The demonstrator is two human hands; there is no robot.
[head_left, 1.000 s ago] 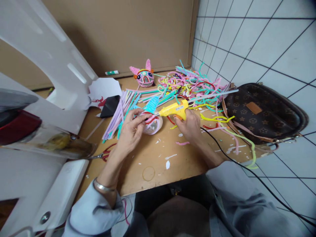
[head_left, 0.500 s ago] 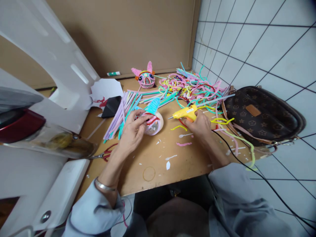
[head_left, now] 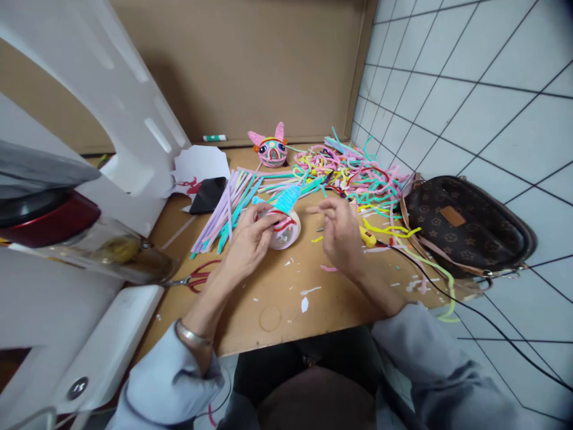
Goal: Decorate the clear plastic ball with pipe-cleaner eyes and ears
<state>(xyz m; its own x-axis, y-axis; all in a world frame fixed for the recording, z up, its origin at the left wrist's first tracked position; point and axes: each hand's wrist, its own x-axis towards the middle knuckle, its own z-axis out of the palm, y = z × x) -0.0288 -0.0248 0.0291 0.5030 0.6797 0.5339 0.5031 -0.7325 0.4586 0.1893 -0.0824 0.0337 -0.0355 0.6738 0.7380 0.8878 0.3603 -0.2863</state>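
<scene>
My left hand (head_left: 253, 239) holds a round clear ornament (head_left: 284, 236) trimmed with pink and red pipe cleaner, with a blue ear-like piece (head_left: 287, 199) on top. To its right, my right hand (head_left: 341, 233) is raised over the table, index finger pointing left and fingers apart, with nothing visible in it. Behind and beside that hand lies the yellow glue gun (head_left: 367, 236), mostly hidden, its metal tip showing on the left. A finished-looking ball with pink ears and eyes (head_left: 272, 153) stands at the back.
Pipe cleaners lie in a bundle (head_left: 224, 209) and a tangled heap (head_left: 353, 170). Red-handled scissors (head_left: 199, 276), a black phone (head_left: 208, 195) and white paper (head_left: 201, 162) are at left. A patterned brown bag (head_left: 465, 227) sits right, near the glue gun's black cable (head_left: 447, 295).
My right hand has let go of the yellow glue gun, which now lies on the table, and has moved slightly left. My left hand still holds the ornament. The whole view has shifted slightly.
</scene>
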